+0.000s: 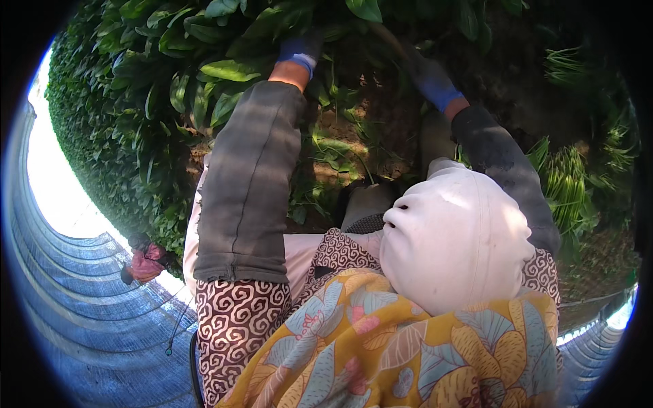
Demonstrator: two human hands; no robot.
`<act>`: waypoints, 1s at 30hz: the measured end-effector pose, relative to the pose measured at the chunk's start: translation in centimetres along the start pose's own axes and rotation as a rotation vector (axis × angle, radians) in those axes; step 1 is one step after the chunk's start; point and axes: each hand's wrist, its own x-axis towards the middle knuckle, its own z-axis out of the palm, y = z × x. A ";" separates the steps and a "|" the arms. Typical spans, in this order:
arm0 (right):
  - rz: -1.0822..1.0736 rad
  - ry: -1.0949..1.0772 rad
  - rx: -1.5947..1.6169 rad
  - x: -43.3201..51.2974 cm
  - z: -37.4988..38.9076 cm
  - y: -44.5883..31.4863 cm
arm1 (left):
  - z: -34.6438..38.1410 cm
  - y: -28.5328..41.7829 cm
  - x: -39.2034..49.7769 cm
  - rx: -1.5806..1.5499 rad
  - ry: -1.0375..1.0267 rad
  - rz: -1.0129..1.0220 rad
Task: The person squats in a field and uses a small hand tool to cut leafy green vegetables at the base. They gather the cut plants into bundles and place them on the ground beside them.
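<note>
My left hand (302, 51), in a blue and dark work glove, reaches into the broad-leaved green plants (229, 70). Its fingers are lost in shadow and foliage, so what they hold cannot be seen. My right hand (431, 79), gloved the same way, is closed around a slim wooden handle (390, 40) that slants up and left. The far end of that handle disappears beneath the leaves. Between my forearms lies brown soil (336, 127) with cut or fallen leaves (334, 158) scattered on it.
Bundles of green stems (566, 181) lie on the ground to my right, with another bunch (563, 66) farther up. Dense crop (102, 137) fills the left side. Blue netting (92, 326) curves behind. Another person (145, 262) in pink is at the left edge of the crop.
</note>
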 end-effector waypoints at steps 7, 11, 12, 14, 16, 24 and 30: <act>-0.126 0.231 0.085 -0.2 2.4 1.8 | -4.5 1.4 0.1 -0.143 -0.178 -0.224; 0.052 0.208 0.284 -5.2 1.4 1.5 | -3.3 0.7 -2.2 -0.112 0.341 0.005; 0.192 0.135 0.347 -6.3 0.6 1.4 | -2.8 0.6 -2.9 -0.082 0.576 0.139; 0.089 0.169 0.115 -7.0 0.0 5.5 | -7.0 3.4 -3.3 0.250 0.217 0.155; -0.010 0.164 -0.029 -7.9 -1.0 5.1 | -8.9 3.6 -6.3 0.353 0.159 0.154; 0.033 0.013 0.409 -6.8 -8.0 -5.5 | -13.6 1.0 -15.1 0.388 0.295 -0.048; -0.336 -0.173 -0.007 -3.6 -14.5 -11.1 | -12.0 0.1 -19.5 0.145 0.321 -0.129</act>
